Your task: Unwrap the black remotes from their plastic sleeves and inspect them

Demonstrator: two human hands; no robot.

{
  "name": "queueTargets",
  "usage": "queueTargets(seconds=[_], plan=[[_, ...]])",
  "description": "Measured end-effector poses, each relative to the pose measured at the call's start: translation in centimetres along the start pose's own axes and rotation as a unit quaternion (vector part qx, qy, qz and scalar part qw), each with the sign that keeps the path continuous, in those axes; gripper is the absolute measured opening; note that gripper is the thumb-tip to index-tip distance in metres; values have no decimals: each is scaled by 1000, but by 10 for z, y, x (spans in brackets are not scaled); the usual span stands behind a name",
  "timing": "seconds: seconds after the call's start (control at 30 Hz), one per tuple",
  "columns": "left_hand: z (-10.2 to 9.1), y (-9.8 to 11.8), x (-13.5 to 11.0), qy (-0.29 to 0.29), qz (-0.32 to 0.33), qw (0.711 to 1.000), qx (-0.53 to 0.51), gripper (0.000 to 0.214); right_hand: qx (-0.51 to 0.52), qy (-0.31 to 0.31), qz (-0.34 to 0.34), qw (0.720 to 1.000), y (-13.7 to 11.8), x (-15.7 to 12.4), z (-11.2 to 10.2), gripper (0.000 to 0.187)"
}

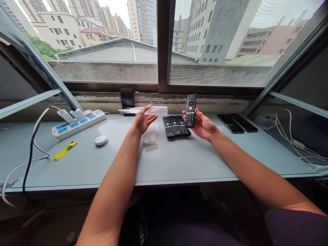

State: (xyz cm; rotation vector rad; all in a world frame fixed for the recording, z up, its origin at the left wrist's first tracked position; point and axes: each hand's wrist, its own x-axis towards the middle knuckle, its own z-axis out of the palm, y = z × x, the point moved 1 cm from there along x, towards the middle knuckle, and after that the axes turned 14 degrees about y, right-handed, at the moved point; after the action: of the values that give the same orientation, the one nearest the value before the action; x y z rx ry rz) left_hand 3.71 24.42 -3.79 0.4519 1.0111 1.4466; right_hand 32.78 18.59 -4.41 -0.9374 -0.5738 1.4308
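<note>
My right hand (203, 125) is closed around a black remote control (190, 111), held upright with its buttons toward me. In my left hand (144, 120) is a clear plastic bag (157, 110), gripped at one end and stretching out to the right, level with the remote. Several more black remotes (176, 126) lie side by side on the desk, just below and left of the held one. Beneath my left hand, another clear plastic bag (149, 137) rests flat on the desk.
At the left are a white power strip (79, 123) with plugged-in chargers, a yellow cutter (65, 150) and a round white object (100, 140). Two dark phones (237, 123) lie at the right, near loose white cables (289, 140). A blurred dark object (127, 99) stands by the window.
</note>
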Motion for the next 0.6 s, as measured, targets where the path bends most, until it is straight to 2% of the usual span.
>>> queueTargets(seconds=[0.1, 0.13, 0.23, 0.3, 0.4, 0.47, 0.53, 0.6], plan=[[0, 0, 0, 5, -4, 1000, -1, 28, 6, -4, -27, 1000, 0, 1, -1, 5], [0, 0, 0, 5, -3, 1000, -1, 28, 5, -6, -39, 999, 1, 1, -1, 6], [0, 0, 0, 3, -2, 1000, 1, 26, -20, -4, -102, 995, 2, 0, -1, 28], [0, 0, 0, 3, -4, 1000, 3, 26, -62, 5, -180, 982, 5, -2, 0, 40], [0, 1, 0, 1, -5, 1000, 3, 25, -157, 22, -332, 930, 7, -8, 1, 47], [0, 1, 0, -1, -4, 1000, 2, 24, -228, 21, -401, 887, 7, -12, 1, 44], [1, 0, 0, -1, -4, 1000, 2, 25, -286, 18, -427, 858, 7, -15, 2, 42], [0, 0, 1, 1, -5, 1000, 1, 28, -315, 25, -428, 847, 7, -18, 3, 41]])
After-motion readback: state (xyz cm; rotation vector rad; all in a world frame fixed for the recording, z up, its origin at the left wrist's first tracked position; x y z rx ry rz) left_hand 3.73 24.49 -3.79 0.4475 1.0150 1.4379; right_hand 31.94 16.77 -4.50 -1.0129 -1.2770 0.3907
